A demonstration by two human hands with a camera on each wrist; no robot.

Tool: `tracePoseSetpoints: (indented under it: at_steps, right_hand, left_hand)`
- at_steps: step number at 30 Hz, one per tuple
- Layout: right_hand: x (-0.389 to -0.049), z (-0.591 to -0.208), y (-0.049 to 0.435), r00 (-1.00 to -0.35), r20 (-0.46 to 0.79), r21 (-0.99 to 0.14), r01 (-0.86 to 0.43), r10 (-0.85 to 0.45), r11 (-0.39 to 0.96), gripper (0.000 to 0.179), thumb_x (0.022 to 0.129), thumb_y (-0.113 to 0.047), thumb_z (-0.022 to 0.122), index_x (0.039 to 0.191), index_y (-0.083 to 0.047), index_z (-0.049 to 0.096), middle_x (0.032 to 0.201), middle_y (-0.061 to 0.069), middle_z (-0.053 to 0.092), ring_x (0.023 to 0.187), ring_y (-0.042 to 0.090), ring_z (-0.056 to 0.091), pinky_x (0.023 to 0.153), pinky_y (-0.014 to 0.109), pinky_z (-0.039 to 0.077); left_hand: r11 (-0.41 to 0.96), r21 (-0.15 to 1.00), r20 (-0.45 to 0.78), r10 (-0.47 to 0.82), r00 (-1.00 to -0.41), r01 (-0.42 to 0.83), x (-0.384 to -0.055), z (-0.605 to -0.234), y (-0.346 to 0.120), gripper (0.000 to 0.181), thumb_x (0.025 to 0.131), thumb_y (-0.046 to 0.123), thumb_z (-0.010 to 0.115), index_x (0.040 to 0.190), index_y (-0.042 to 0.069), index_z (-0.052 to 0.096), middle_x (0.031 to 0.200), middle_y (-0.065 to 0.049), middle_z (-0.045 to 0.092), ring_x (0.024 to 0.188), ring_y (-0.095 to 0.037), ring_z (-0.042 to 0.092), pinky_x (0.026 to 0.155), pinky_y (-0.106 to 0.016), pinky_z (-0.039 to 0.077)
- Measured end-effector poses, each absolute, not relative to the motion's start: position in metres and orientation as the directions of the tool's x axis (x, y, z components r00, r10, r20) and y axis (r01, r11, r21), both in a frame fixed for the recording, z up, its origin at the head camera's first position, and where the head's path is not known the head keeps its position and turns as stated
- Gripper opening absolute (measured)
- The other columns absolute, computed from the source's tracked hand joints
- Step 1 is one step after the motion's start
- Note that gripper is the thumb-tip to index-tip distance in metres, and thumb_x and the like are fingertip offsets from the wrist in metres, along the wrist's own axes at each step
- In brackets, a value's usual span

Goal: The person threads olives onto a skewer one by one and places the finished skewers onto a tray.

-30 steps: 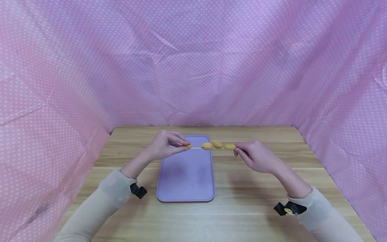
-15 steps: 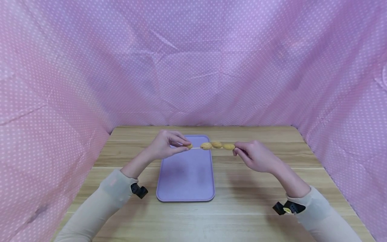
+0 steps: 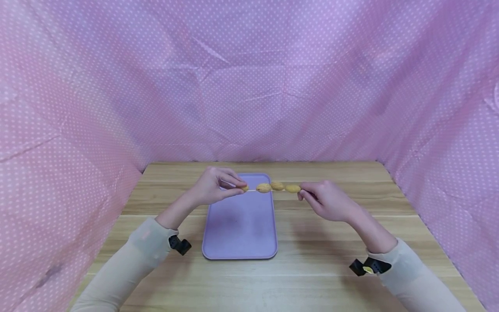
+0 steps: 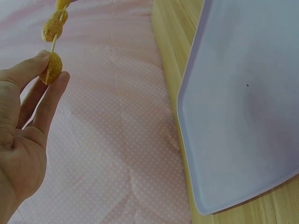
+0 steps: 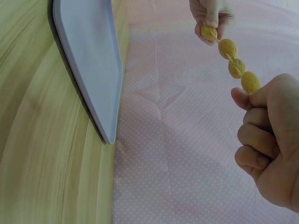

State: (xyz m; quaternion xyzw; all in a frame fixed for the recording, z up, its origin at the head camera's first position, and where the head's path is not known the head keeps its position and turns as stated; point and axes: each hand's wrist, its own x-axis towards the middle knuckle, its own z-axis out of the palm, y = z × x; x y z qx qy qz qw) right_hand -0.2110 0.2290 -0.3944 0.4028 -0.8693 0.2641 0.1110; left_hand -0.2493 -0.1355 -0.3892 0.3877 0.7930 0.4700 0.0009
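A thin pale skewer (image 3: 252,190) is held level between both hands in the head view, above the table. My left hand (image 3: 218,186) pinches an oval yellow-brown piece (image 4: 52,68) with a rough, pitted surface between thumb and fingertips, and the skewer runs through it. To its right, past a short bare stretch of skewer, sit three more such oval pieces (image 3: 277,186) close together. My right hand (image 3: 327,200) grips the skewer's other end, thumb and forefinger right against the last piece (image 5: 250,82); its other fingers are curled in. The end inside the right hand is hidden.
A light purple rectangular tray (image 3: 241,234) lies on the wooden table (image 3: 319,264) below the hands, left of centre. Pink dotted cloth (image 3: 249,108) hangs behind and along both sides. Each wrist wears a small black camera (image 3: 180,245).
The right hand has drifted slightly left with the skewer and the three pieces, and the bare stretch beside the left hand is shorter. The left hand stays nearly in place.
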Motion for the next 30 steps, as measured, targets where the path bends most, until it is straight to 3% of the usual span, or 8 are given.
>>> tracePoseSetpoints:
  at_steps: [30]
  right_hand:
    - [-0.213,-0.398,0.218,-0.622,0.432,-0.347,-0.783,-0.653,0.516,0.022,0.102,-0.001,0.065,0.086,-0.016,0.067,0.065,-0.016,0.044,0.057,-0.010,0.033,0.049,0.012,0.032]
  left_hand:
    - [0.235,0.727,0.386,0.638,-0.667,0.645,-0.250,-0.388,-0.127,0.017,0.088,-0.001,0.084,0.105,0.001,0.083,0.104,-0.013,0.081,0.092,-0.022,0.080,0.080,-0.025,0.068]
